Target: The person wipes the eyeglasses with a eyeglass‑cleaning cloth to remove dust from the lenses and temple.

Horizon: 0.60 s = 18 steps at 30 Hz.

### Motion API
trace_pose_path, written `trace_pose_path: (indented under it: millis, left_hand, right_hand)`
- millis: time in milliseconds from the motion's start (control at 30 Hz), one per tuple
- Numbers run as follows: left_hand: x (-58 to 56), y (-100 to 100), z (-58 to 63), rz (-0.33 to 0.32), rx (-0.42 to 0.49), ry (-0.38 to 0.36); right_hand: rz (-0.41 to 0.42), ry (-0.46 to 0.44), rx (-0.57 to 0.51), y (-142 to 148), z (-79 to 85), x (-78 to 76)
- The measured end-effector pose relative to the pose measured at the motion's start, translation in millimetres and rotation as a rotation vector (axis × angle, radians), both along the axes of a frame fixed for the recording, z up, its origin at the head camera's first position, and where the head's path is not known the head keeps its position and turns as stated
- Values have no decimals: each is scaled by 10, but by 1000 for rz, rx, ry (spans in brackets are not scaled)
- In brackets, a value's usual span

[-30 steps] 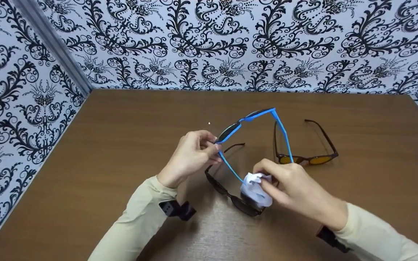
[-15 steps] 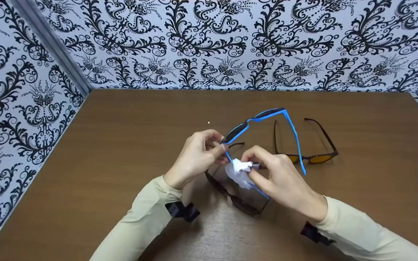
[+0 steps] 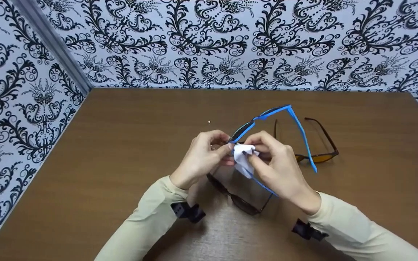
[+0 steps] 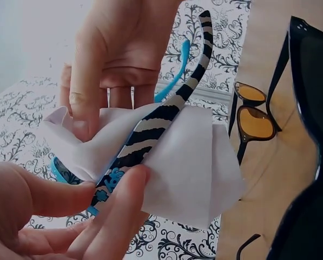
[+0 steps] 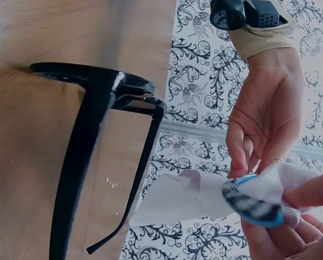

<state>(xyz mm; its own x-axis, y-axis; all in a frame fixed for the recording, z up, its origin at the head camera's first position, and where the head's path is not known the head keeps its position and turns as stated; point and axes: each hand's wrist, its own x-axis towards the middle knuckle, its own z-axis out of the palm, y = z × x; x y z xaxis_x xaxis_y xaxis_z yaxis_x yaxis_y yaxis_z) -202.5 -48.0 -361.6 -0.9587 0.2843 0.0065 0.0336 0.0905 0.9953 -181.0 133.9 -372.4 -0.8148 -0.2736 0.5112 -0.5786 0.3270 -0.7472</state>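
Blue-framed sunglasses (image 3: 243, 131) with dark lenses are held up over the table, both temples unfolded. My left hand (image 3: 203, 156) pinches them at the near hinge corner. In the left wrist view the near temple (image 4: 161, 116) shows black and white zebra stripes on its outer side. My right hand (image 3: 279, 165) pinches a white cloth (image 3: 242, 163) folded around that temple, close beside the left fingertips. The cloth covers part of the temple, whose tip sticks out past it. In the right wrist view, the cloth's loose end hangs beyond the striped temple (image 5: 250, 206).
On the brown table (image 3: 132, 145), dark sunglasses (image 3: 243, 204) lie below the hands, temples unfolded and partly hidden. Glasses with orange lenses (image 3: 321, 158) lie to the right, behind the right hand. A patterned wall (image 3: 209, 43) borders the table's back.
My right hand has moved up and left with the cloth, from the temple's tip end to near the hinge. My left hand and the blue sunglasses have shifted slightly right.
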Motion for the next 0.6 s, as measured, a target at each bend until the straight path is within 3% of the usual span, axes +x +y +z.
trace_pose_path:
  millis: [167, 333, 600]
  left_hand:
    - [2, 19, 1, -8, 37, -29]
    - [-7, 17, 6, 2, 50, -45]
    - [-30, -20, 43, 29, 54, -41]
  right_hand:
    - [1, -6, -2, 25, 5, -16]
    - [75, -13, 7, 89, -14, -35]
    - [179, 31, 134, 260, -63, -43]
